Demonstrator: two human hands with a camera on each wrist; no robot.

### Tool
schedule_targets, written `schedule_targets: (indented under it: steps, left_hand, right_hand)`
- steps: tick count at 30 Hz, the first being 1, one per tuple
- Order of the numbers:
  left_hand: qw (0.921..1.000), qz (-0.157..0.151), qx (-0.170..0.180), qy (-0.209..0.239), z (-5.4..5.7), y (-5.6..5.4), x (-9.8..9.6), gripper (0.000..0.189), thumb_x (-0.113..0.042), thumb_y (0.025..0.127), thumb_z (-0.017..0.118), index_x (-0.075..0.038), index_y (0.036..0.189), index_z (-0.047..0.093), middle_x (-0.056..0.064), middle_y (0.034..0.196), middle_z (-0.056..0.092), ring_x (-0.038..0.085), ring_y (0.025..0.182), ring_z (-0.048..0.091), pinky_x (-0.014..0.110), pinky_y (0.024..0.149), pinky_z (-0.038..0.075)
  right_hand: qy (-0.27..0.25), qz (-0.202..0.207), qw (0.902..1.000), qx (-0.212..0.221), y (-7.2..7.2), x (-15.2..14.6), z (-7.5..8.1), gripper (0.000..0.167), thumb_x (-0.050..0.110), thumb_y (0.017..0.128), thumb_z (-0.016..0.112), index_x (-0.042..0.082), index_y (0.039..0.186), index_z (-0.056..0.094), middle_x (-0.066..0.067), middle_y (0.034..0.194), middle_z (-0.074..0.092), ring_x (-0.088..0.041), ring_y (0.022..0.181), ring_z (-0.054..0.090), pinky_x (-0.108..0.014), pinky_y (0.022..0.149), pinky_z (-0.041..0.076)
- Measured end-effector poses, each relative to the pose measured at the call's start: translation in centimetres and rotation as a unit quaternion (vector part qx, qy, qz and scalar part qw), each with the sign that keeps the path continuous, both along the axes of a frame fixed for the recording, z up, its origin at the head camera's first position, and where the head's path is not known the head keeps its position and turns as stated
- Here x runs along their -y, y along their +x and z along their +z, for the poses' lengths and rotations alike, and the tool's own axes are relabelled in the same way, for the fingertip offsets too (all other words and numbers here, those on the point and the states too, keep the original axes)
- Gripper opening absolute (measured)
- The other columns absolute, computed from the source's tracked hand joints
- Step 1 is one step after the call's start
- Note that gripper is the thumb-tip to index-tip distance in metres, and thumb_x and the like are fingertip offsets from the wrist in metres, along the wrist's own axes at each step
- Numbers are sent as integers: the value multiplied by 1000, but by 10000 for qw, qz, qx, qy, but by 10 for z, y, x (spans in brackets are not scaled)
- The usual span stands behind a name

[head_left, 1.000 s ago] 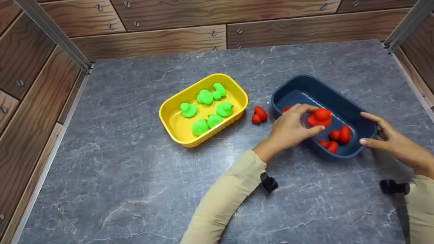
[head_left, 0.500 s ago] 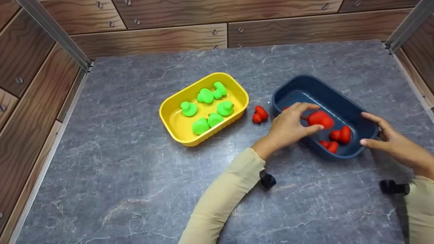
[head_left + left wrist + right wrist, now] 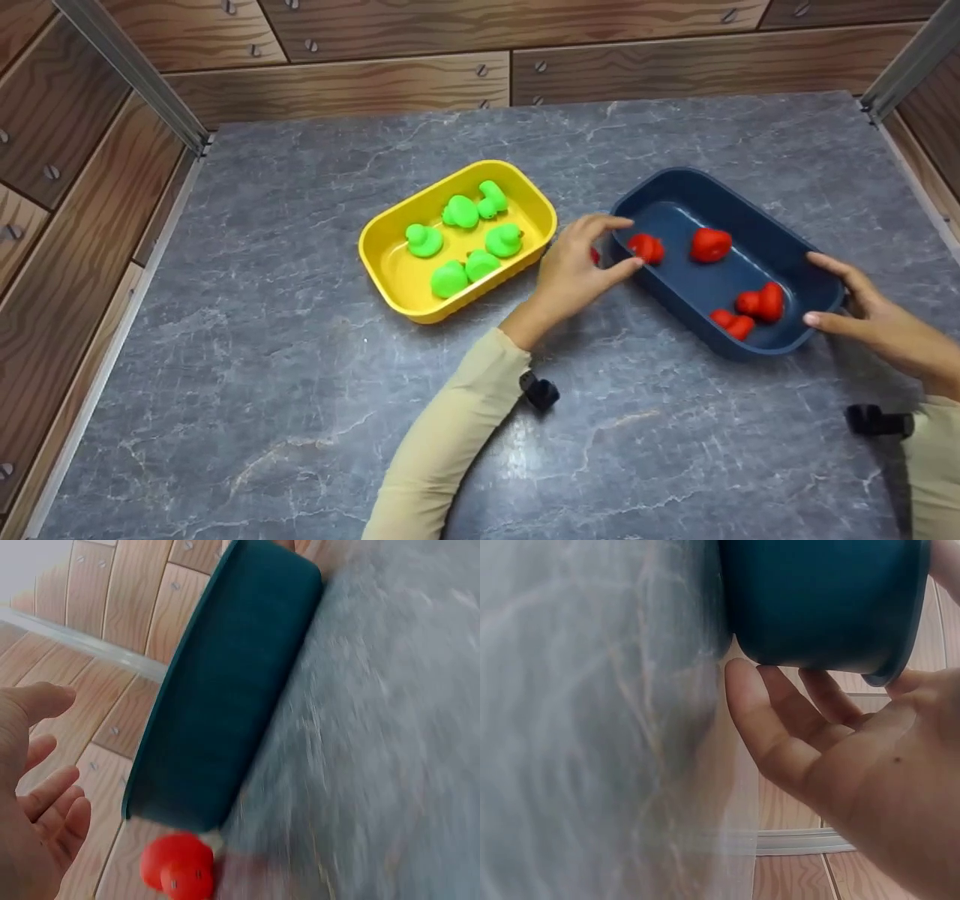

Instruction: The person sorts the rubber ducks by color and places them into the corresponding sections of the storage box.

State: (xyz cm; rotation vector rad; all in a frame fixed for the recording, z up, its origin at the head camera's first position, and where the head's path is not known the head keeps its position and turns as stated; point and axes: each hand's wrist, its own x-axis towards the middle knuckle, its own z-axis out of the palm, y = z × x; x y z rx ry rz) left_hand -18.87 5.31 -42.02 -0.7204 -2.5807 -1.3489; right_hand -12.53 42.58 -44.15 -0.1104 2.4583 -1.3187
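Observation:
My left hand hovers between the two plastic bins, fingers and thumb apart with nothing held. It partly hides a red rubber duck on the table; in the left wrist view that red duck lies by the end of the dark blue bin. Several red ducks lie inside the dark blue bin. At that bin's right end, my right hand holds the rim with thumb and fingers. The right wrist view has its fingers curved along the bin's outer wall.
Left of my left hand stands a yellow bin with several green ducks in it. Both bins rest on a grey marbled table. Wood-patterned panels border the back and sides.
My left hand has let go of a red duck, which now lies in the dark blue bin. The hand has moved left, over toward the duck outside. My right hand stays at the rim.

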Motion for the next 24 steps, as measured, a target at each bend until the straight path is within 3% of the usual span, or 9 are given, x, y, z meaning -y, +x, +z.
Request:
schedule_targets:
  steps: [3,9,15,21,24]
  left_hand:
    - [9996,78,231,-113,-6,0,7,49,-35,83,75,-18,127,61,1,125,61,17,113,56,22,93,44]
    - [9979,150,518,-347,-13,-2,17,54,-37,82,76,-19,130,57,1,129,57,18,120,52,28,100,42]
    - [9954,151,684,-660,-14,-2,20,60,-39,82,76,-20,135,54,0,138,52,17,127,48,30,104,41]
    - [9925,45,922,-805,-14,-2,18,66,-39,81,76,-20,138,51,1,147,45,16,137,41,32,110,38]
    - [9908,74,1022,-883,-17,-2,17,70,-40,80,77,-21,140,49,3,149,43,17,138,40,34,110,38]
  right_hand:
    - [74,-28,10000,56,2,0,0,80,17,100,51,39,153,-5,-21,157,-24,-28,146,0,2,88,24]
    - [62,-19,10000,26,2,0,0,80,16,101,50,39,153,-6,-19,157,-25,-24,147,-2,3,90,21]
    - [77,-46,9998,164,1,2,0,82,18,101,51,40,152,-9,-19,155,-29,-35,145,-11,5,89,18]
    - [58,-12,9999,140,1,1,0,82,17,101,50,41,152,-9,-21,156,-26,-31,146,-4,3,89,22]
    - [3,-3,9999,142,0,2,-1,82,17,101,50,41,152,-9,-20,156,-28,-28,146,-9,4,90,19]
